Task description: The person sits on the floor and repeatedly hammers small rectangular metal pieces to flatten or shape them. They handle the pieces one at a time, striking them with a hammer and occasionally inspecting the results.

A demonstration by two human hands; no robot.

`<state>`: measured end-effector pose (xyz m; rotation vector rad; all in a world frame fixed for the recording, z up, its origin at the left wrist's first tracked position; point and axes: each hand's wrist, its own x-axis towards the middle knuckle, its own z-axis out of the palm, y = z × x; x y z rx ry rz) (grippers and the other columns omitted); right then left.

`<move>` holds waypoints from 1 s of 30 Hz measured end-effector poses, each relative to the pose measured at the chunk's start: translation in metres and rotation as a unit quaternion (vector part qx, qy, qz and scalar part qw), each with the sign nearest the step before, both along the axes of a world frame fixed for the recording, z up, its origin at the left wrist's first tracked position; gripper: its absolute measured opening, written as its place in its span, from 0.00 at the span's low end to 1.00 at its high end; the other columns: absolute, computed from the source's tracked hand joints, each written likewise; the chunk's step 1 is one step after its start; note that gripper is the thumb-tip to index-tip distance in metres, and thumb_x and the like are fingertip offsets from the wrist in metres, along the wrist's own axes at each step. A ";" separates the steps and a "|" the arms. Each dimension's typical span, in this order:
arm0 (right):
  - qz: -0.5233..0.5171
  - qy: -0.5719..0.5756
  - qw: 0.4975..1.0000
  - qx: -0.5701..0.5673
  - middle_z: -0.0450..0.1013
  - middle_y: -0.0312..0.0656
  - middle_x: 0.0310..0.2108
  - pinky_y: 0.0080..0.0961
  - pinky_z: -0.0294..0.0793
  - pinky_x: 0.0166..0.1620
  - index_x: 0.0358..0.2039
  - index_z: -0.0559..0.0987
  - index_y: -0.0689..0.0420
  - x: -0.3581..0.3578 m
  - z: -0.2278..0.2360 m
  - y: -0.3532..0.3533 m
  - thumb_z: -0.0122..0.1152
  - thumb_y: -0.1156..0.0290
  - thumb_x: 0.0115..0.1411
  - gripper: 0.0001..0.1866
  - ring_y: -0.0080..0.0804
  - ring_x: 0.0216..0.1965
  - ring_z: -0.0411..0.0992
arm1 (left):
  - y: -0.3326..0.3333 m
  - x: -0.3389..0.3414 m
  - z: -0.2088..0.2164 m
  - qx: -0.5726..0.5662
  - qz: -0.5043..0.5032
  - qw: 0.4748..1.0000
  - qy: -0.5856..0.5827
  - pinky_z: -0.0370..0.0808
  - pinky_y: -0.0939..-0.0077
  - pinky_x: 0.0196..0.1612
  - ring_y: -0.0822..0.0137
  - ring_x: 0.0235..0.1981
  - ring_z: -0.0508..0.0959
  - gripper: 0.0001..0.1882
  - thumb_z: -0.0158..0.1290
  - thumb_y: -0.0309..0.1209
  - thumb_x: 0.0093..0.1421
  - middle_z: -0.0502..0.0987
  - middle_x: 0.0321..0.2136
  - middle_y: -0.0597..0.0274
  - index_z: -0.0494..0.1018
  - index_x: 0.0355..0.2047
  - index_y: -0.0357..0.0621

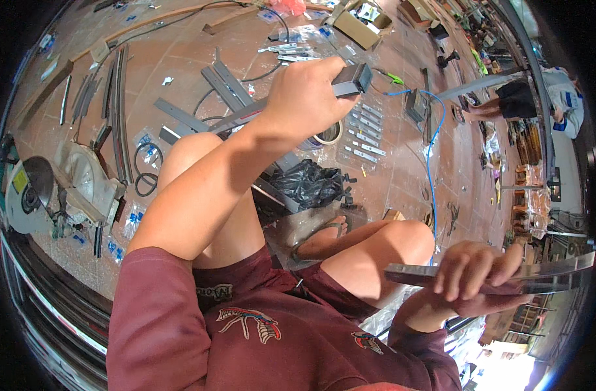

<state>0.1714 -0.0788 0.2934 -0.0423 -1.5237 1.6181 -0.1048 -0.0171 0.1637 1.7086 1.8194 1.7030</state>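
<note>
My left hand (305,91) is wrapped round a dark grey rectangular metal profile (352,81), whose blunt end sticks out past my thumb. The rest of that profile runs back under my wrist toward my left knee. Low on the right, my right hand (470,272) grips a long grey metal strip (408,272). This strip reaches from above my right knee out to the right, and its far part looks shiny and slightly blurred. Below my left hand are a roll of tape (329,135), partly hidden, and a black plastic bag (311,182).
Rows of small metal fittings (366,133) lie near a blue hose (431,163) on the tiled floor. A cut-off saw (34,189) and long dark bars (120,117) are at left. An open cardboard box (360,29) lies at the back; another person (513,101) is at right.
</note>
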 end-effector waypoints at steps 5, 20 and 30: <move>-0.120 -0.366 0.887 -0.256 0.59 0.39 0.10 0.27 0.56 0.10 0.33 0.67 0.57 0.004 -0.053 -0.036 0.46 0.34 0.66 0.33 0.28 0.06 0.54 | -0.010 -0.002 0.010 0.013 -0.031 0.997 0.069 0.78 0.60 0.35 0.46 0.31 0.82 0.13 0.66 0.34 0.50 0.81 0.28 0.48 0.80 0.35 0.42; -0.085 -0.339 0.919 -0.182 0.69 0.34 0.21 0.17 0.66 0.26 0.37 0.70 0.58 -0.016 -0.064 -0.034 0.71 0.64 0.59 0.18 0.24 0.22 0.69 | -0.015 -0.001 0.012 -0.021 -0.057 0.998 0.033 0.76 0.57 0.37 0.44 0.33 0.81 0.15 0.65 0.37 0.51 0.80 0.29 0.44 0.77 0.32 0.40; -0.134 -0.102 0.959 -0.228 0.60 0.37 0.13 0.26 0.64 0.16 0.31 0.66 0.60 -0.005 -0.030 -0.034 0.70 0.66 0.59 0.19 0.27 0.10 0.59 | -0.016 0.002 0.012 -0.070 -0.049 0.996 -0.018 0.77 0.62 0.36 0.50 0.31 0.82 0.13 0.63 0.34 0.53 0.81 0.27 0.46 0.79 0.34 0.39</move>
